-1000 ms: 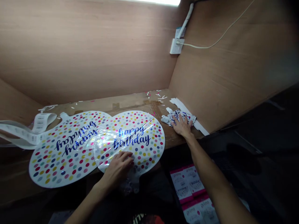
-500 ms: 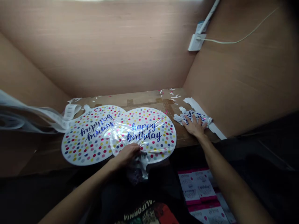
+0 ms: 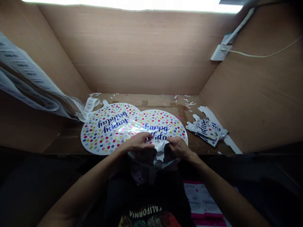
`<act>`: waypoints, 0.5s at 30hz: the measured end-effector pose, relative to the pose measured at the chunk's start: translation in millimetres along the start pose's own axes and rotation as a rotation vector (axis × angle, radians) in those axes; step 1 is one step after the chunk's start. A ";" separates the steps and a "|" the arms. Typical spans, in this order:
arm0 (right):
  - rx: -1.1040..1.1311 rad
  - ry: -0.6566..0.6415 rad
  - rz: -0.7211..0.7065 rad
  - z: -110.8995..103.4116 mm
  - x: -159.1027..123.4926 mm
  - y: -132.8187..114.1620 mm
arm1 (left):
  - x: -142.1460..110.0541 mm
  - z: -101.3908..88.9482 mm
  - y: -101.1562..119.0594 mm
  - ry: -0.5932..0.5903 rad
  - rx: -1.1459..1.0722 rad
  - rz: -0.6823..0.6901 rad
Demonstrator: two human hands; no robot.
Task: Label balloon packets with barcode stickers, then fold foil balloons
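Two flat, round foil balloons with coloured dots and "happy birthday" lettering overlap at the table's front. The left balloon (image 3: 94,135) lies flat with its lettering upside down. On the nearer side of the right balloon (image 3: 153,118), my left hand (image 3: 140,141) and my right hand (image 3: 179,147) both grip the foil, fingers pinched. Between them the lower part is bunched up and hangs over the table edge. Farther right lie folded foil balloons (image 3: 207,130), crumpled together, with no hand on them.
A strip of barcode labels (image 3: 30,69) curls in from the left. White paper strips (image 3: 222,129) lie along the right wall. Paper scraps (image 3: 187,101) litter the back of the table (image 3: 156,99). Pink-edged packets (image 3: 201,198) sit below at right. A power socket (image 3: 221,52) hangs on the wall.
My right hand has left the folded balloons and come over to the right balloon. Both hands now hold its near edge, which is lifted and bunched. The view has turned rightward.
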State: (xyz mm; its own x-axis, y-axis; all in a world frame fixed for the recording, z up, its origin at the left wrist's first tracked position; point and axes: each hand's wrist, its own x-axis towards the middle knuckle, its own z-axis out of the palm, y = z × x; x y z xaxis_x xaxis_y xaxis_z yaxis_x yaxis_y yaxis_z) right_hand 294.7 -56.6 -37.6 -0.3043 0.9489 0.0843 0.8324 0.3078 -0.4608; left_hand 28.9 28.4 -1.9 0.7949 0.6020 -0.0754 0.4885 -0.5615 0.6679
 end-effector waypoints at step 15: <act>0.459 -0.203 -0.030 -48.5 8.6 11.5 | -14.7 -3.9 -20.9 0.326 0.291 0.052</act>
State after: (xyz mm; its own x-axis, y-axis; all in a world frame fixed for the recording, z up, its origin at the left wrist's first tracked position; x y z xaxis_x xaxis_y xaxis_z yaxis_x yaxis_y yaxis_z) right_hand 324.0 -41.5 0.6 -0.4468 0.8933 -0.0486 0.5459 0.2292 -0.8059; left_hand 5.6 33.4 -11.9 0.6888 0.6904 0.2211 0.5691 -0.7039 0.4251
